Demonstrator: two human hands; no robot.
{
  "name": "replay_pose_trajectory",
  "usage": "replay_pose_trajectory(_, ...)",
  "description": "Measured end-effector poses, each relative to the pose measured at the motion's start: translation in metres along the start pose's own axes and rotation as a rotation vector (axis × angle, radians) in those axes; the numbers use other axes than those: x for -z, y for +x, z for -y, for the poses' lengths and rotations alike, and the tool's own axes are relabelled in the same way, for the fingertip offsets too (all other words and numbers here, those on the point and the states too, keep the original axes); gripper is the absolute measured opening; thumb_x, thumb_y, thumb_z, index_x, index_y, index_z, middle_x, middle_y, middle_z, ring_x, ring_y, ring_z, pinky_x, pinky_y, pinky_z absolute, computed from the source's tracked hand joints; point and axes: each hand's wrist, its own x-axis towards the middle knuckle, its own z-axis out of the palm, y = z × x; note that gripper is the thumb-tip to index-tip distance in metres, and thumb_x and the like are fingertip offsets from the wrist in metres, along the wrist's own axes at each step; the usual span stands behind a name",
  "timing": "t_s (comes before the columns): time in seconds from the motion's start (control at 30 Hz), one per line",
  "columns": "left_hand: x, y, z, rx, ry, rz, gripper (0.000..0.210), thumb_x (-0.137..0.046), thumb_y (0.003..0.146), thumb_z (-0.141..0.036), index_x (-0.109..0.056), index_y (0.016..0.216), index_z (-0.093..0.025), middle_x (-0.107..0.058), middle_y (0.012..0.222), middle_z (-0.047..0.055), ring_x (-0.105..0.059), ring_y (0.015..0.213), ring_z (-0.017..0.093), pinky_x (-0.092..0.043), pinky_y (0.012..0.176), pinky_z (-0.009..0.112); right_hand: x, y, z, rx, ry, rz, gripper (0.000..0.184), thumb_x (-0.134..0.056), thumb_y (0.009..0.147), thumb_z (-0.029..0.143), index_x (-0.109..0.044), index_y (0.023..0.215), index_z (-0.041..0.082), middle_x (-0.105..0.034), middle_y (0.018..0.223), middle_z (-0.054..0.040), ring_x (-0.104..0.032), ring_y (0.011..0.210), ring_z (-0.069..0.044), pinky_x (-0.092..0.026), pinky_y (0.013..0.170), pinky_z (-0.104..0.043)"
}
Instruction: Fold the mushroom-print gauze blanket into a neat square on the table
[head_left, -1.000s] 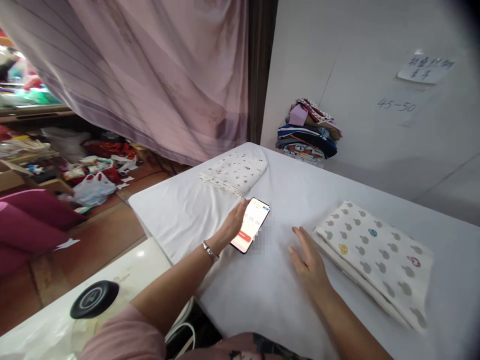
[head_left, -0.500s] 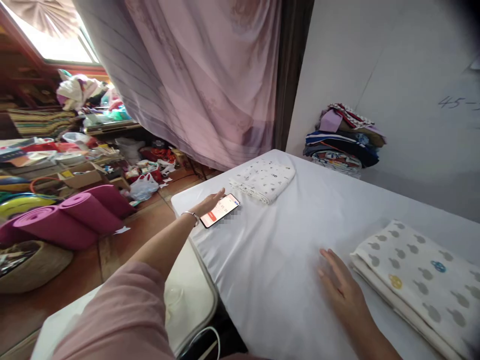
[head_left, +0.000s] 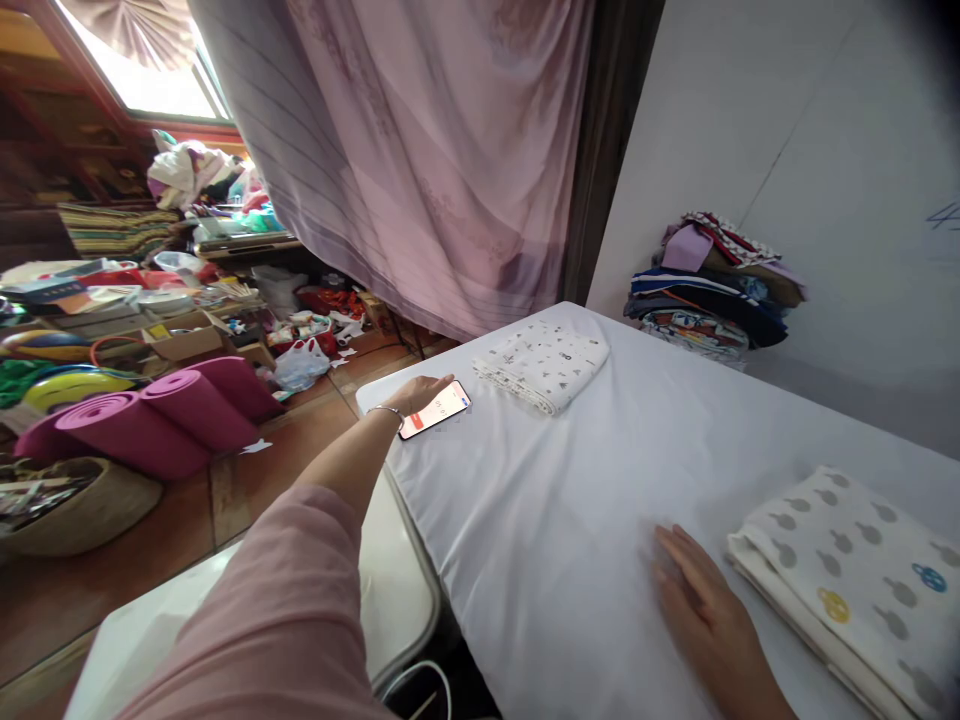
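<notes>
At the far left part of the white-covered table (head_left: 592, 520), my left hand (head_left: 421, 395) grips a phone (head_left: 437, 411) by its side. The lit screen faces me and shows large digits and a red button; the fingers under the phone are hidden. Just right of the phone lies a folded white cloth (head_left: 551, 365) with small dark prints. My right hand (head_left: 709, 620) is open and slightly blurred, fingers extended over the cover, holding nothing. Beside it on the right is a thicker folded white cloth (head_left: 855, 570) with grey shapes and yellow and blue faces.
A cream-topped stool or small table (head_left: 397, 580) stands against the table's left side, near a white cable (head_left: 431, 668). Rolled pink mats (head_left: 180, 415), a basket (head_left: 97, 515) and clutter cover the left floor. A stack of folded clothes (head_left: 712, 285) stands by the wall.
The view has turned slightly left. The phone in my left hand has shifted left, away from the small-print cloth. My right hand stays open beside the thicker cloth.
</notes>
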Motion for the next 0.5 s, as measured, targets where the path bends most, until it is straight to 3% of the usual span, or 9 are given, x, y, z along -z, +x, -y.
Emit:
replay_pose_trajectory(0.23,-0.007,-0.002,0.001,0.059,0.117,-0.075,0.065,-0.021,0.081,-0.07,-0.056,0.063,-0.019,-0.056,0.063,0.007,-0.056,0.068,0.024,-0.036,0.065,0.031,-0.002,0.0,-0.007,0.101,-0.064,0.011,0.038,-0.049,0.087,0.039,-0.061,0.117,0.02,-0.058,0.127,-0.0068,-0.047,0.124,-0.028,-0.044,0.1,-0.047)
replay_pose_trajectory(0.5,-0.02,-0.01,-0.003,0.126,0.19,-0.176,0.07,-0.011,0.087,-0.064,-0.064,0.075,-0.019,-0.065,0.088,0.011,-0.06,0.088,0.026,-0.042,0.075,0.032,-0.004,0.0,-0.008,0.189,-0.133,0.013,0.034,-0.048,0.088,0.037,-0.064,0.113,0.021,-0.061,0.122,-0.0065,-0.05,0.12,-0.028,-0.048,0.096,-0.048)
